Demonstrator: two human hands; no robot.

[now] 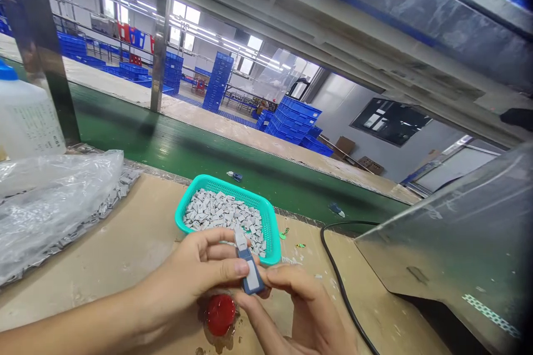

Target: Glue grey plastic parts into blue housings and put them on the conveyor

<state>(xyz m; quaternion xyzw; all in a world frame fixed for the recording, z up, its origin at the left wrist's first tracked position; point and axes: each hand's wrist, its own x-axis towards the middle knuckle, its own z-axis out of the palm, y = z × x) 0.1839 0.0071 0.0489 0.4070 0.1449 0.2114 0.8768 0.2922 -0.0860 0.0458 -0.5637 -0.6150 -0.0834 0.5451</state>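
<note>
- Through the head view I have a small navy plastic device (255,283) up between both hands, tilted, above the worktable (137,233) and just in front of a basket; its grey tip points away from me.
- My left hand (204,263) comes in from the lower left, thumb pressed on the device's face, fingers curled behind it: closed on it.
- My right hand (303,294) reaches up from below, thumb and forefinger nearly together, pinching the lower end.
- The device's pale panel shows me no readable writing.
- Past the hands sits the turquoise basket (275,233), holding many small grey plastic pieces (220,208); my left fingers hide part of its near rim.
- Below the hands, a round red thing (220,315) lies in a wet patch.
- A black cable (341,283) curves along the right, before a transparent panel (449,233).
- At left lies a clear plastic bag (54,194); behind it, a blue-capped bottle (29,116) has print too small for me to read.
- Two similar navy pieces (235,176) lie apart on the green belt (137,127).
- Blue crates (219,80) stand stacked beyond.
</note>
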